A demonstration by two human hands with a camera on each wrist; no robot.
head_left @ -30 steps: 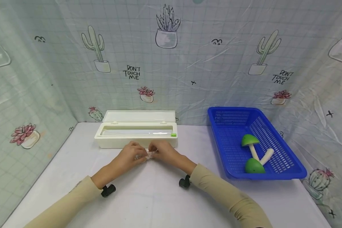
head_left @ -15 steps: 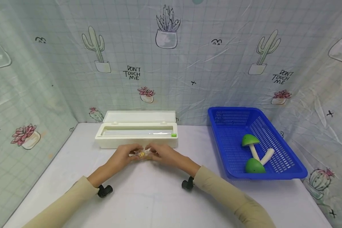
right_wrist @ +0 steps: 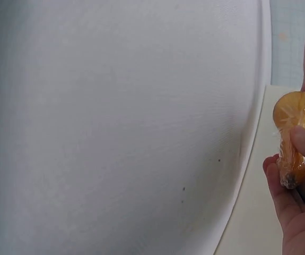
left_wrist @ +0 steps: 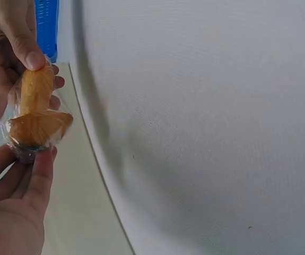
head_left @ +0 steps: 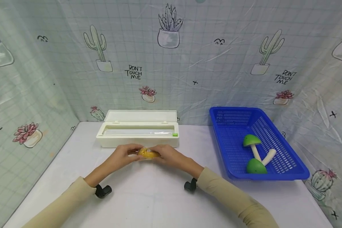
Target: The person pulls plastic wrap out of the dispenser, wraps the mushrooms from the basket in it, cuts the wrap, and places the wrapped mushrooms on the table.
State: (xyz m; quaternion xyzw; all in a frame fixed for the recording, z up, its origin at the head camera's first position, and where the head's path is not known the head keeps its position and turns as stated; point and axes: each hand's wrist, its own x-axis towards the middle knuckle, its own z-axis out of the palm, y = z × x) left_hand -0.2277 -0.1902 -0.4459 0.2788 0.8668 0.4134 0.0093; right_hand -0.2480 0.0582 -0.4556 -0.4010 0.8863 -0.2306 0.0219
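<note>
Under the left hand (head_left: 126, 154) and right hand (head_left: 171, 155) lies the white desk (head_left: 154, 199). Right of the right hand sits a blue basket (head_left: 231, 136); beyond both hands, a long white box (head_left: 136, 140). Between the hands, pinched by both, is a film-wrapped yellow mushroom (left_wrist: 38, 126).

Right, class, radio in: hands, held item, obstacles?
Left hand, right hand: both gripping. Plastic-wrapped yellow-orange mushroom-shaped object between them. Open white rectangular box behind; nothing visibly obstructing.
</note>
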